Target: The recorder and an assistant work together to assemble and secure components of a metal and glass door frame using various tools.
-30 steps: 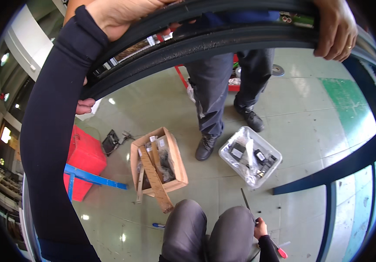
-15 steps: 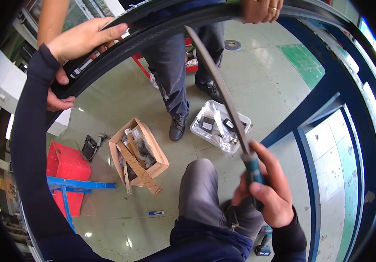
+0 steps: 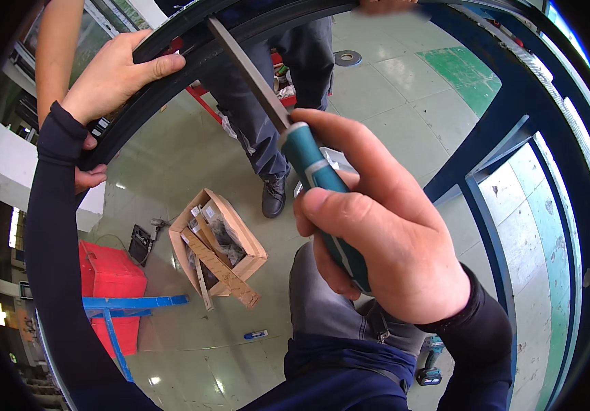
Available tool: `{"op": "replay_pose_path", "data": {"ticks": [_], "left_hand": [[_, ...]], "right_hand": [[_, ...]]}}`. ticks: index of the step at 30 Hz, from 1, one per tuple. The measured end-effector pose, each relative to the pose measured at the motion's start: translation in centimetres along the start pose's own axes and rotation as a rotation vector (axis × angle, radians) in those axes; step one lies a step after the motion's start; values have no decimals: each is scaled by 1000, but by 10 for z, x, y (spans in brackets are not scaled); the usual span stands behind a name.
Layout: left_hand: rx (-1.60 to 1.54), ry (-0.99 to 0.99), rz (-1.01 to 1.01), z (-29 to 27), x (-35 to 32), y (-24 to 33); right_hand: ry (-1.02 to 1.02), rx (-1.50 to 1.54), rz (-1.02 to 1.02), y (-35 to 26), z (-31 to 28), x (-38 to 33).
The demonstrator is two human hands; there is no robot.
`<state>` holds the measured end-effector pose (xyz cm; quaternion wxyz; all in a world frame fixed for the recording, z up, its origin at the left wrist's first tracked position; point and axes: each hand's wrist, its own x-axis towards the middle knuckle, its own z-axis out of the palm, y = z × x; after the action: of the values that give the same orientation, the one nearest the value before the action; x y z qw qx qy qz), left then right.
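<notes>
My right hand (image 3: 398, 240) is closed around the teal, grey-striped handle of a file (image 3: 248, 74). The long metal blade slants up and left, and its far end meets the curved black frame piece (image 3: 202, 65) at the top. On the left, my left hand (image 3: 113, 75) grips that frame, thumb lying along the near side, its other fingers partly hidden behind. Just below it, a co-worker's hand (image 3: 90, 179) holds the frame's lower end. Another co-worker's hand (image 3: 391, 5) is on the frame at the top edge, cut off by the picture.
Below stand a cardboard box (image 3: 252, 255) of strips, a red box (image 3: 113, 318), a blue stand (image 3: 137, 303) and a cordless drill (image 3: 432, 359). A small blue tool (image 3: 255, 334) lies on the floor. The co-worker's legs (image 3: 257, 130) are ahead; a dark blue metal rack (image 3: 497, 260) stands right.
My right hand has moved up and left with the file, and the blade now reaches farther onto the frame. My left hand keeps its hold. The view has shifted slightly.
</notes>
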<state>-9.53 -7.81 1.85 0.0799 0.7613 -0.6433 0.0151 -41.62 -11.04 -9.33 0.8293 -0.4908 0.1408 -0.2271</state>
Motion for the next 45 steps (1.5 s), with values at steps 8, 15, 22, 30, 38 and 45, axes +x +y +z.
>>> {"op": "replay_pose_path", "data": {"ticks": [8, 15, 22, 30, 38, 45], "left_hand": [[141, 90, 49, 3, -5, -2], [72, 157, -55, 4, 2, 1], [65, 183, -78, 2, -2, 1], [133, 297, 65, 11, 2, -8], [198, 315, 35, 7, 2, 3], [213, 339, -22, 9, -3, 0]], "right_hand": [[-66, -774, -483, -22, 6, 36], [-166, -1511, -1404, -14, 3, 107], [-313, -1807, -1301, -37, 8, 51], [-216, -1762, -1463, -34, 10, 78], [-326, -1545, -868, -59, 14, 62], [-347, -1568, -911, -57, 14, 72]]}}
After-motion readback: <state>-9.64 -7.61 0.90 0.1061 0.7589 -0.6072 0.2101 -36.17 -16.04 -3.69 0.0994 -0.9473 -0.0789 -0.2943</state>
